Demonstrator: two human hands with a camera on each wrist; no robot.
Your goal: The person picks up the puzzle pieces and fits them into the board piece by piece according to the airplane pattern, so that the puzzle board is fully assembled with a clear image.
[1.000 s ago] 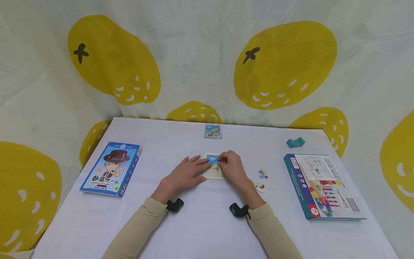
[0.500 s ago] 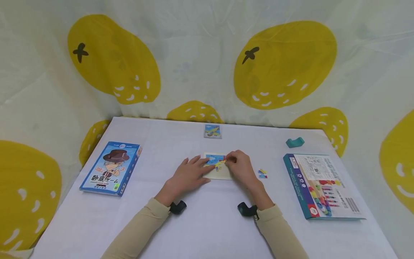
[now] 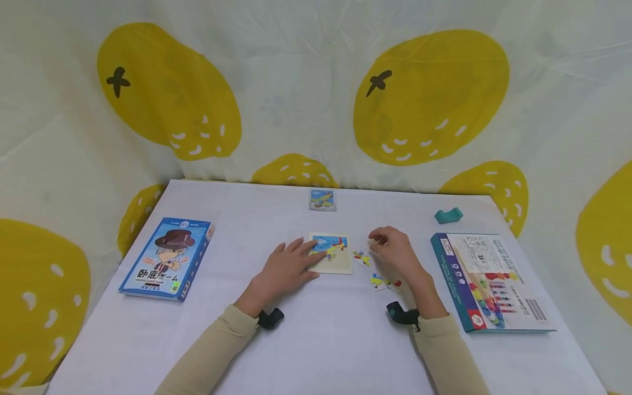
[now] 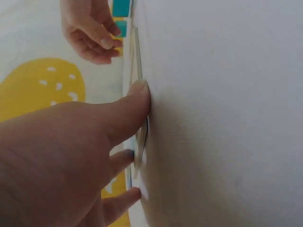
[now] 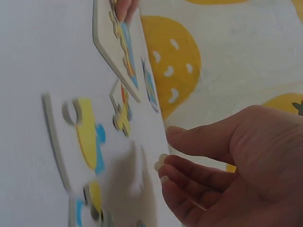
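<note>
My left hand [image 3: 288, 266] lies with spread fingers over the left side of a small jigsaw puzzle board [image 3: 338, 266]. In the left wrist view its thumb [image 4: 137, 97] touches the board's near edge. Blue, yellow and red pieces fill the upper part of the board; the lower part is bare cream. My right hand [image 3: 397, 255] hovers right of the board, thumb apart from loosely bent fingers, holding nothing. Below it lie loose puzzle pieces: one [image 3: 362, 258] close beside the board, another [image 3: 377, 283] nearer me. The right wrist view shows a piece [image 5: 85, 137] with a yellow patch.
Behind the board lies a small square airplane picture [image 3: 322, 201]. A blue game box [image 3: 168, 260] lies at the left, a larger teal-edged box [image 3: 494, 285] at the right. A teal curved block [image 3: 448, 215] sits behind the larger box. A fruit-patterned cloth hangs behind the table.
My right hand has moved right, off the board. More loose pieces now show beside the board, and a red and yellow section shows at its upper right. My left hand has stayed on the board.
</note>
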